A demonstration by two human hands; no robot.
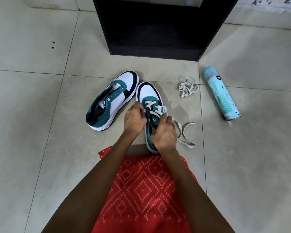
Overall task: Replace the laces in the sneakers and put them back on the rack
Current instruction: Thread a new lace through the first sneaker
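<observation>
Two teal, white and black sneakers stand on the tiled floor. The left sneaker point(111, 100) has bare eyelets and no lace. The right sneaker point(149, 96) is partly laced with a white lace point(183, 132) whose loose end trails on the floor to its right. My left hand point(134, 118) pinches the lace at the left eyelet row. My right hand point(165, 133) grips the sneaker's right side near the lace. A bundled spare lace point(187, 87) lies on the floor further right.
A black shoe rack point(154, 51) stands just beyond the sneakers, its bottom shelf dark. A pale blue spray can point(221, 93) lies on the floor at the right. A red patterned cloth point(146, 190) covers my lap.
</observation>
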